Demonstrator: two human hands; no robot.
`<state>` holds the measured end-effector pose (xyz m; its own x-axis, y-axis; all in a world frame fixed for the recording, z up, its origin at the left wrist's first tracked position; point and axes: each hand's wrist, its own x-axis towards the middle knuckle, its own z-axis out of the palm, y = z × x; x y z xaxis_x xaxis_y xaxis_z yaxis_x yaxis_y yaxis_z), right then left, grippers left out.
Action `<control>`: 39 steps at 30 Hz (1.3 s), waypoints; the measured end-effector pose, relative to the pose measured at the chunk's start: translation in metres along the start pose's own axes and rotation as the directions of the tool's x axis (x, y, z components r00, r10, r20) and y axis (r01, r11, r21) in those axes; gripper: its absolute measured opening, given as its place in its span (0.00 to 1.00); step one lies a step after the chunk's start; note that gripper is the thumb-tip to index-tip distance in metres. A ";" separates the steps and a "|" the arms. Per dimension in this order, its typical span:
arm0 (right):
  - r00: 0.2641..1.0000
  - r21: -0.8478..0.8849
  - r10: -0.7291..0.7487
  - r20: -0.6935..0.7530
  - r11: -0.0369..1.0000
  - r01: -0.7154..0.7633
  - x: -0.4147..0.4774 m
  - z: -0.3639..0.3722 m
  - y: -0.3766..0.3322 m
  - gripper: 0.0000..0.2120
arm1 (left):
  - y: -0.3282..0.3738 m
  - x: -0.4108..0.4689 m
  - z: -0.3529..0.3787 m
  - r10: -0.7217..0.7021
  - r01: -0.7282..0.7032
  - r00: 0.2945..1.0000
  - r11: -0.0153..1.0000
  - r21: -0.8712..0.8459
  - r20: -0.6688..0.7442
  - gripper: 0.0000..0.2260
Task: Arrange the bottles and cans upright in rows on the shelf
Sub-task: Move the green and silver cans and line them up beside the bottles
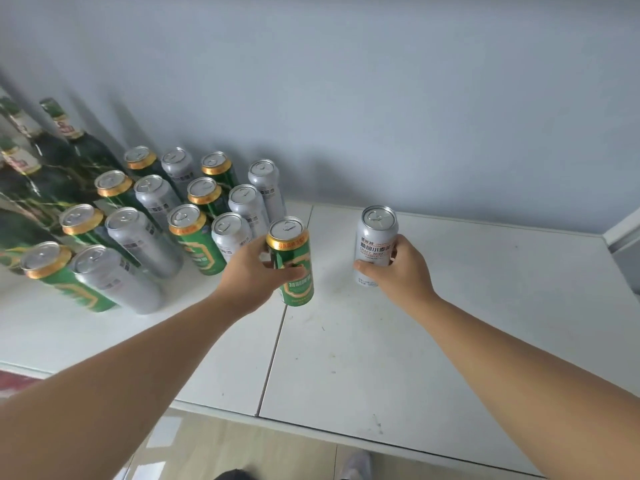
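1. Head view, the hands: the fingers (267,264) of the left hand (249,275) are curled round a green can (298,292), with the thumb lying across its label. The fingers (394,250) of the right hand (398,271) wrap a silver can (375,244), thumb low on its side. Both cans stand upright.
2. Same view, places: the green can is just beside the near right corner of the standing cans (194,216), over a seam in the white shelf (450,341). The silver can is well apart to the right. I cannot tell whether either base rests on the shelf.
3. Same view, the rest: the standing cans form rows of alternating green and silver, with dark green bottles (79,154) at the far left against the wall (346,98).
4. What could go wrong, as I judge it:
   - The left knuckles are close to the nearest silver can in the block; a careless push could knock it over and topple its neighbours.
   - Setting the green can on the seam might leave it rocking.
   - Moving two cans at once splits attention, so one may land out of line.
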<state>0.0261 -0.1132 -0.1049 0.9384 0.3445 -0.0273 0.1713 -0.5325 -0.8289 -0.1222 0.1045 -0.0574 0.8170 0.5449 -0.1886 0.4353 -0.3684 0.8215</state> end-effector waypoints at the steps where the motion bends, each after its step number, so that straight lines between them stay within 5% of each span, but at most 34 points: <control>1: 1.000 0.000 0.002 -0.002 1.000 -0.002 -0.007 0.007 -0.006 0.24 | -0.006 -0.004 -0.006 0.005 -0.005 1.000 1.000 -0.002 0.012 0.21; 10: 0.995 0.013 0.081 -0.061 0.997 -0.080 -0.080 0.086 -0.058 0.23 | -0.076 -0.034 -0.082 0.056 -0.054 0.991 0.998 -0.019 0.120 0.24; 19: 0.983 0.109 0.177 -0.054 0.979 -0.171 -0.135 0.178 -0.094 0.22 | -0.142 -0.043 -0.152 0.037 -0.038 0.996 0.999 0.000 0.083 0.23; 39: 0.990 0.075 0.144 0.006 0.987 -0.144 -0.119 0.235 -0.116 0.22 | -0.169 -0.004 -0.147 0.120 -0.120 0.991 0.993 0.000 0.054 0.25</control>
<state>-0.1763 0.0893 -0.1372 0.9515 0.2688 -0.1496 0.0113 -0.5167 -0.8561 -0.2548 0.2754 -0.1166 0.8825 0.4555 -0.1172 0.3338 -0.4310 0.8384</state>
